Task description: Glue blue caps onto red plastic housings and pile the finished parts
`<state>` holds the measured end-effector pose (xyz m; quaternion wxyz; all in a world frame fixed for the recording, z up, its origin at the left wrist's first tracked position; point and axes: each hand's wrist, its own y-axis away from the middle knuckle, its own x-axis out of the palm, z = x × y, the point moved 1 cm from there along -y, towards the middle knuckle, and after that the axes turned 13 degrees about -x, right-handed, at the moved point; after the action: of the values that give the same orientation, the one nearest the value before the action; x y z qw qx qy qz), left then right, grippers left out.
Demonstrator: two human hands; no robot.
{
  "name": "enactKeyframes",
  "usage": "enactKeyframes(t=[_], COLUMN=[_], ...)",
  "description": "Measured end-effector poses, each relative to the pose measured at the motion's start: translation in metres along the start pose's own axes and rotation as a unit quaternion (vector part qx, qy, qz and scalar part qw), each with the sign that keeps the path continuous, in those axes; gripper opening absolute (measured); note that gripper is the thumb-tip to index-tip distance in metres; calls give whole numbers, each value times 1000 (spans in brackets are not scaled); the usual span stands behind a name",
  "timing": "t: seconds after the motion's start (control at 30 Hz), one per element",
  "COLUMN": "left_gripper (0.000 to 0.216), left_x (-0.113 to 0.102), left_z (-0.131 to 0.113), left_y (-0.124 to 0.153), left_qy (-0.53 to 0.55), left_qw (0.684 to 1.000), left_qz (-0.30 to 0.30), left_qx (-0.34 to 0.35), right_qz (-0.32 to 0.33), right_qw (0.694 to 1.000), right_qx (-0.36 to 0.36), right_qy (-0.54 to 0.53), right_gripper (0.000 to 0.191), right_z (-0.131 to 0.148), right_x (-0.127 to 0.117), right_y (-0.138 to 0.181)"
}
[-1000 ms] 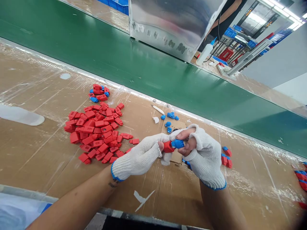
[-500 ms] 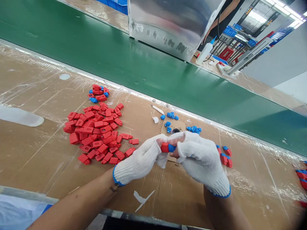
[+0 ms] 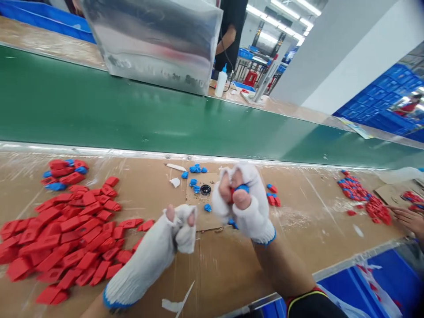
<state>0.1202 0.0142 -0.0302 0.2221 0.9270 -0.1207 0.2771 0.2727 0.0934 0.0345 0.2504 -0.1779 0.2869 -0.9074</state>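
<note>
- Our right hand, in a white glove with bare fingertips, is clamped on a piece; its blue end shows between the thumb and fingers, with a little red beside it.
- We have that piece raised over the table, just right of the dark dish in our view.
- Our left hand, gloved alike, is well apart from the right one, its fingers bent and two bare tips separated; we cannot tell whether it grips anything.
- Between and beyond our hands lies a tan board, with the dish on it.
- Near the dish we see blue parts in small clumps, some on the board and some by its edge.
- Left of these lie a white tool and a white scrap.
- To our left spreads a big heap of red parts, with a mixed red-and-blue cluster behind it.
- Just right of our right hand sit a few red-and-blue pieces.
- Farther right, a co-worker's hand is beside another red-and-blue pile.
- Behind everything runs the green belt; past it stand a metal box and a bottle.
</note>
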Motion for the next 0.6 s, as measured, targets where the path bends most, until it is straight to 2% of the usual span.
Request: enactKeyframes(t=[0.03,0.1,0.17,0.23,0.27,0.33,0.4,0.5,0.57,0.6], left_gripper=[72,67,63,61,60,59,58,55,50,46], left_x=[-4,-13,-20,-26,-27,-30,-31,-28,-25,-25], left_z=[-5,-17,-28,-37,-41,-49,-56,-61,-54,-46], left_y=[2,9,17,24,27,33,38,51,67,77], left_qy=[41,80,89,89,87,79,64,20,-22,-44], left_qw=[999,997,994,990,988,983,977,952,911,877], left_qz=[10,-20,-65,-99,-115,-145,-178,-249,-316,-359], left_qx=[-12,-3,23,48,57,73,96,174,263,316], right_qz=[-26,-36,-37,-43,-51,-65,-90,-121,-117,-78], right_qw=[999,995,989,969,946,869,816,774,757,733], right_qx=[-13,-32,-30,0,13,47,76,118,141,151], right_qy=[33,90,140,243,319,488,565,610,627,659], right_gripper=[41,44,35,23,20,20,16,9,6,8], right_z=[8,22,28,27,24,18,17,27,37,40], right_x=[-10,-34,-62,-91,-107,-138,-166,-191,-190,-185], right_y=[-5,-15,-19,-13,-8,7,24,44,52,54])
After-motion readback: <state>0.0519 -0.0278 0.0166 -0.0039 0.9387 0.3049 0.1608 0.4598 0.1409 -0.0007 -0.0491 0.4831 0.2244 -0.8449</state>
